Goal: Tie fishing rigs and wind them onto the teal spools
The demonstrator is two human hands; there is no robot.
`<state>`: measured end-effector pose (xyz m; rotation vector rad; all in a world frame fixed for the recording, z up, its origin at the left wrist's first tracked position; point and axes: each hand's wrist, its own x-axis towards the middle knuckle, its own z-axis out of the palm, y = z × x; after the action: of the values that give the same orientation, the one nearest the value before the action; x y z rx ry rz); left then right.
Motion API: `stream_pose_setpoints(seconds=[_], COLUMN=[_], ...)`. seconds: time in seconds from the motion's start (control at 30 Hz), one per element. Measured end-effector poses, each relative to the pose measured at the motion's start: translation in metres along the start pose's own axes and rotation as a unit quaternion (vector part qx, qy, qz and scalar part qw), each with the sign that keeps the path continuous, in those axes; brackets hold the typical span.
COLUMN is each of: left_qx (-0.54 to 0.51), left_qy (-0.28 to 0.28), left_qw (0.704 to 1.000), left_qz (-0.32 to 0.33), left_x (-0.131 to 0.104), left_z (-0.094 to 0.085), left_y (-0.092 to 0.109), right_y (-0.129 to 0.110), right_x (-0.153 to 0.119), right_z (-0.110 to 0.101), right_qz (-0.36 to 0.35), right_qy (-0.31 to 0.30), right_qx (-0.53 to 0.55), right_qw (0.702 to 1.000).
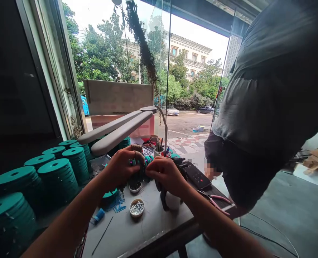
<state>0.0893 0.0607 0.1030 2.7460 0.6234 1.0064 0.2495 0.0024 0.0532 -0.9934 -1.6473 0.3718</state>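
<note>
My left hand (128, 163), with tan wraps on its fingers, is closed round a small teal banded piece (148, 159) with purple spots; its exact kind is hard to make out. Close against the right side of that piece, my right hand (164, 170) has thumb and forefinger pinched together. Whatever sits in the pinch is too small to see. Below the hands are a small bowl of dark beads (135, 187) and a round dish of silvery white beads (136, 208). A rounded white object (172, 201) stands under my right wrist.
Stacked teal spools (58, 173) crowd the left side. A white two-armed lamp (124, 132) reaches over the table (137, 234). On the right lie a phone (198, 175) and pink-handled pliers (218, 201). A person (255, 107) stands beside the table. A thin dark rod (102, 235) lies in front.
</note>
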Motion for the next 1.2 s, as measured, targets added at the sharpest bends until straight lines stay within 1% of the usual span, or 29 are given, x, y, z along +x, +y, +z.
stream_pose_setpoints(seconds=[0.23, 0.43, 0.6, 0.67, 0.77, 0.83, 0.9, 0.97, 1.03, 1.2], left_qx=[-0.054, -0.099, -0.122, -0.13, -0.14, -0.147, -0.152, -0.156, -0.16, -0.168], left_qy=[-0.016, -0.042, -0.052, -0.057, -0.064, -0.07, -0.075, -0.078, -0.08, -0.081], left_qw=[0.998, 0.993, 0.989, 0.987, 0.984, 0.982, 0.98, 0.979, 0.977, 0.975], left_qz=[-0.027, -0.053, -0.07, -0.076, -0.088, -0.096, -0.104, -0.109, -0.114, -0.121], left_x=[0.01, 0.014, 0.015, 0.016, 0.018, 0.02, 0.021, 0.021, 0.021, 0.021], left_z=[-0.003, -0.003, -0.003, -0.003, -0.004, -0.005, -0.005, -0.005, -0.005, -0.005], left_y=[-0.008, -0.016, -0.018, -0.018, -0.017, -0.016, -0.015, -0.015, -0.014, -0.015], right_y=[0.001, 0.002, 0.001, 0.0, -0.001, 0.0, 0.002, 0.004, 0.007, 0.01], right_x=[0.008, 0.011, 0.01, 0.012, 0.019, 0.024, 0.029, 0.03, 0.029, 0.024], right_z=[0.003, 0.006, 0.007, 0.005, -0.002, -0.006, -0.008, -0.008, -0.007, -0.002], right_qz=[-0.009, -0.042, -0.063, -0.063, -0.062, -0.042, -0.006, 0.021, 0.019, -0.036], right_qy=[0.012, 0.026, 0.019, 0.003, -0.051, -0.088, -0.103, -0.095, -0.076, -0.04], right_qx=[-0.024, -0.085, -0.126, -0.13, -0.125, -0.089, -0.023, 0.036, 0.056, -0.014], right_qw=[1.0, 0.995, 0.99, 0.99, 0.989, 0.991, 0.994, 0.995, 0.995, 0.998])
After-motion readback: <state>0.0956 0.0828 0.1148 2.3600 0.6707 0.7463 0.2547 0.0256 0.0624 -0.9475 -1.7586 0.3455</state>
